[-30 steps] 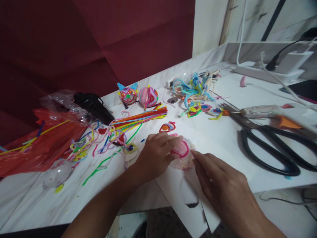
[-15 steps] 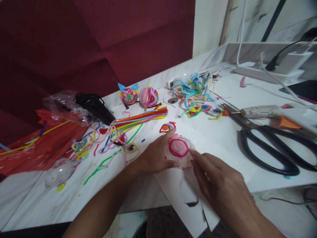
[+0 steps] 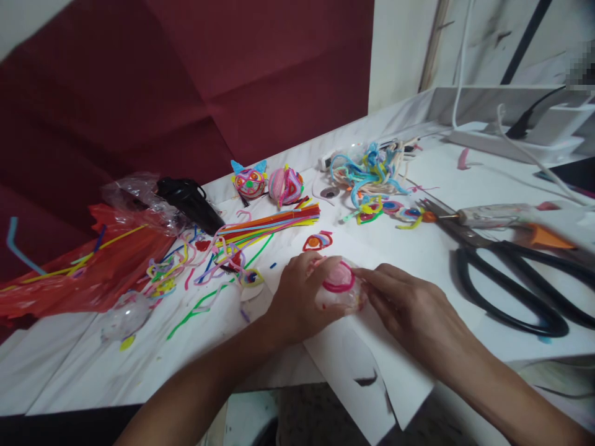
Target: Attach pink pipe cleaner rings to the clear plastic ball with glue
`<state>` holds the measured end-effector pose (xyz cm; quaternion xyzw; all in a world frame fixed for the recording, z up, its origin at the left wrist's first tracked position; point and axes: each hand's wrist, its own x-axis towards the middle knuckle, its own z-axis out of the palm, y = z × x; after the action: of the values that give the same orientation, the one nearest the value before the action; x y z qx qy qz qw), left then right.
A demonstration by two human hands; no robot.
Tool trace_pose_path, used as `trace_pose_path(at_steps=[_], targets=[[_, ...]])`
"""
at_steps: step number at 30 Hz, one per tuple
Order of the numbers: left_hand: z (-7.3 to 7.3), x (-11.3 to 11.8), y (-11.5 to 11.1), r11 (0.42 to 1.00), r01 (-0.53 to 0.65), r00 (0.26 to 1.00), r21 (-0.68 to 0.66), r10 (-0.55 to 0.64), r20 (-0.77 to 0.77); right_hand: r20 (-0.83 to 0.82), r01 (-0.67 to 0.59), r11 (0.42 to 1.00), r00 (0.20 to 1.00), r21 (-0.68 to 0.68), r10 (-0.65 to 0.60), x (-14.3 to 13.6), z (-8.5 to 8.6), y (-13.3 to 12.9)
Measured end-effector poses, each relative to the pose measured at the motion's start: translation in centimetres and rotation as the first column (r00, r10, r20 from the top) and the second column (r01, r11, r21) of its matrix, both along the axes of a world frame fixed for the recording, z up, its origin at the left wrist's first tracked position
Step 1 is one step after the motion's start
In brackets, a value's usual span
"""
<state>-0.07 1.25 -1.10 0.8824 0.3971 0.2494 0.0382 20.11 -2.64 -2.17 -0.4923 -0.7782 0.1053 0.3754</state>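
Note:
A clear, round plastic ball (image 3: 332, 301) carries a pink spiral (image 3: 340, 271) ringed by a magenta pipe cleaner (image 3: 338, 288). My left hand (image 3: 297, 297) is closed around the ball from the left, its fingers over part of the spiral. From the right, my right hand (image 3: 400, 303) presses closed fingers to the ball's side, at the edge of the magenta ring. Whether a loose strand end lies between those fingertips is hidden. Just beyond the ball lies an eye-shaped piece (image 3: 318, 241) with an orange centre. White paper (image 3: 346, 384) beneath the hands hangs over the table edge.
Large black-handled scissors (image 3: 506, 279) lie at right beside a glue gun (image 3: 497, 215). Bundled pipe cleaners (image 3: 274, 222), a black gun-shaped object (image 3: 191, 201) and a red plastic bag (image 3: 93, 272) are at left. Two decorated balls (image 3: 250, 183) stand behind. A power strip (image 3: 515, 141) sits back right.
The ball has tilted, and my left fingers now cover more of its pink spiral. My right fingertips stay at its right side. The whole view has shifted slightly.

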Motion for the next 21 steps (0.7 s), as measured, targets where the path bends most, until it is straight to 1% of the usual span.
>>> trace_pose_path(at_steps=[3, 5, 7, 11, 14, 21], targets=[[0.6, -0.3, 0.5, 0.979, 0.187, 0.982, 0.076, -0.188, -0.003, -0.004, 0.004, 1.0, 1.0, -0.005, -0.004, -0.1, -0.1, -0.1], [1.2, -0.4, 0.7, 0.961, 0.261, 0.965, 0.093, -0.261, -0.018, -0.009, 0.024, 1.0, 1.0, -0.001, -0.024, -0.3, -0.1, -0.2], [1.5, -0.3, 0.6, 0.951, 0.279, 0.96, 0.131, -0.278, -0.029, -0.02, 0.049, 0.999, 0.999, 0.013, -0.049, -0.5, -0.2, -0.4], [1.7, 0.0, 0.3, 0.949, 0.249, 0.968, 0.191, -0.24, -0.07, -0.052, 0.09, 0.994, 0.995, 0.064, -0.086, -0.8, -0.3, -0.8], [1.6, 0.1, 0.2, 0.949, 0.242, 0.969, 0.203, -0.226, -0.1, -0.033, 0.102, 0.991, 0.994, 0.089, -0.1, -1.1, -0.3, -1.0], [1.4, 0.1, 0.3, 0.932, 0.301, 0.954, 0.201, -0.294, -0.065, 0.009, 0.131, 0.99, 0.991, 0.059, -0.132, -1.6, -0.4, -1.2]])
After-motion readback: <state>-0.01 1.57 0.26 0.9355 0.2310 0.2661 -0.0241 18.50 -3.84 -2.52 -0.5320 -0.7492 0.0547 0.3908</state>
